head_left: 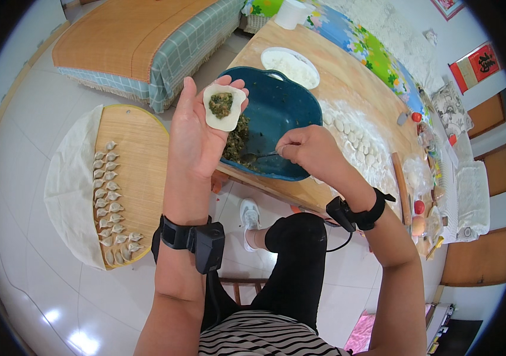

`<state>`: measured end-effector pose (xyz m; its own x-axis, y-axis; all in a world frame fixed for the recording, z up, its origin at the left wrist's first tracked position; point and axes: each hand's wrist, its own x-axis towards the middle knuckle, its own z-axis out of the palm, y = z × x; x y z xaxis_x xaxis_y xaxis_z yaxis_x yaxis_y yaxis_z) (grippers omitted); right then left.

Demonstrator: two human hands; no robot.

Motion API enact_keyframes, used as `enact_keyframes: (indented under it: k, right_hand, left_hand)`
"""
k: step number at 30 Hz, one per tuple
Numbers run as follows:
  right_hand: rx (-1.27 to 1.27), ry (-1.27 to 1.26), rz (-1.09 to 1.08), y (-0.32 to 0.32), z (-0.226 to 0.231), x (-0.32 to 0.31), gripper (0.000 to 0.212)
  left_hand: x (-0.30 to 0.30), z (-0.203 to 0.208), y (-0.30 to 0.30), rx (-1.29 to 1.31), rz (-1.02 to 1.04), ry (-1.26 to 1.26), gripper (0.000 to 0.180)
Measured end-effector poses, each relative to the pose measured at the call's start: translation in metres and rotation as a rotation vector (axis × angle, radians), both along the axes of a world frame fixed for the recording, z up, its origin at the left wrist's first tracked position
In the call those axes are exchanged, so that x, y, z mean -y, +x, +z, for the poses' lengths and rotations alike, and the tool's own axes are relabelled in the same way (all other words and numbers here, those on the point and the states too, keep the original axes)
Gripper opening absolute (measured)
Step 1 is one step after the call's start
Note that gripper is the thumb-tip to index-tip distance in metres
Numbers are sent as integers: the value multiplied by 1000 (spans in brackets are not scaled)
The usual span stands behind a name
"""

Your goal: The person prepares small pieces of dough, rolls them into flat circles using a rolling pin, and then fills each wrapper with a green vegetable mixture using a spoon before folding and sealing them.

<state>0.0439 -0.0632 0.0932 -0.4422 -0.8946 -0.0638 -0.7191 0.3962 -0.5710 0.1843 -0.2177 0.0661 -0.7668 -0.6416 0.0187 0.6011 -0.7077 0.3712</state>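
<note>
On the upturned palm and fingers of my left hand lies a round, pale dumpling wrapper, carrying a lump of dark green-brown filling in its middle. The wrapper is flat and unfolded, and the hand supports it over the left rim of a blue-green basin. Inside the basin, my right hand pinches the handle of a metal spoon. The spoon's bowl rests at the chopped filling heaped along the basin's near left side; part of that heap is behind my left hand.
Left of me, rows of folded dumplings sit on a round tray partly covered by white cloth. A floured wooden table bears a plate of white flour, several dough pieces and a rolling pin.
</note>
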Motion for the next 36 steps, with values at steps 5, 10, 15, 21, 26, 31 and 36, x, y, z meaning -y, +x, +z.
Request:
enact_keyframes:
  k: [5,10,15,21,26,31,36]
  right_hand:
    - [285,47,-120,-6,16,-2,17]
    - [432,-28,-179,-16,23,-9,16]
    - [450,-71,-205,-21,25,-14,15]
    - [344,-97,-221,-18,28,-15,14]
    - [398,-375,-218,-22,47,-28,13]
    - [-241,-593,-31,8,36,-23,12]
    - [-722,-649,270,6,30,-28,17]
  left_hand:
    - [1,0,1,-10,3,-13,60]
    - [2,-1,2,-32,-1,-18,60]
    - [2,-1,1,-39,0,-7,60]
    - [2,0,3,-7,19,-19,59]
    - [-6,1,-4,32,-38,9,58]
    - [-19,-1,-13,35,-142,-18,61]
    - [-26,1,-18,66,-147,-13,64]
